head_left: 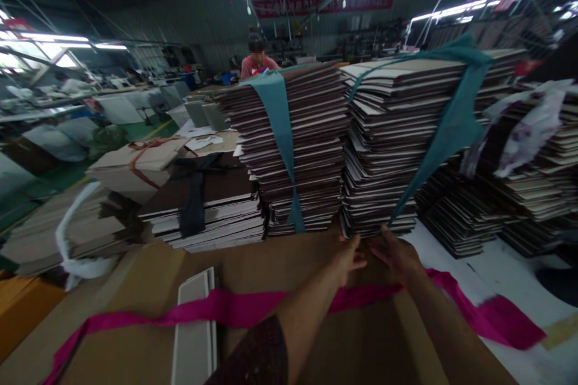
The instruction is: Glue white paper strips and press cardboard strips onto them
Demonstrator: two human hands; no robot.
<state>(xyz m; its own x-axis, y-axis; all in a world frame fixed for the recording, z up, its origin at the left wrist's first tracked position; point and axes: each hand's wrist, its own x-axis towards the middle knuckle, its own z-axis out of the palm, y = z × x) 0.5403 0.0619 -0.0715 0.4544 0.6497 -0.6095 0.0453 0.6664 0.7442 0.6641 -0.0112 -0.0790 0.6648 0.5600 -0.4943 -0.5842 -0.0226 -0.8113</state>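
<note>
Two bare hands reached forward to the foot of a tall stack of dark, pale-edged panels [383, 162]; the left hand [345, 260] was by its near lower corner, and the right hand [401, 257] was just beside it along the bottom edge; the fingers were parted and slightly bent, and whether either hand had a hold on the panels could not be made out; placed so low and close together, they seemed set to steady or shift the stack from its base.

A teal cloth strip [445, 132] crossed the stack's top and ran down its front, probably to keep the loose layers together; a second tall stack [316, 150], banded in teal too, stood close against its left side and likely hemmed it in there; strip-tied panels [537, 183] crowded the right.

Farther left sat a low stack [230, 210] under a black band; nearer, a magenta strip [230, 308] lay across brown cardboard [135, 295], over some narrow pale boards [194, 343], and passed beneath the forearms, where it might snag; beyond the stacks, a person in a pink top [247, 67] was partly hidden by them.
</note>
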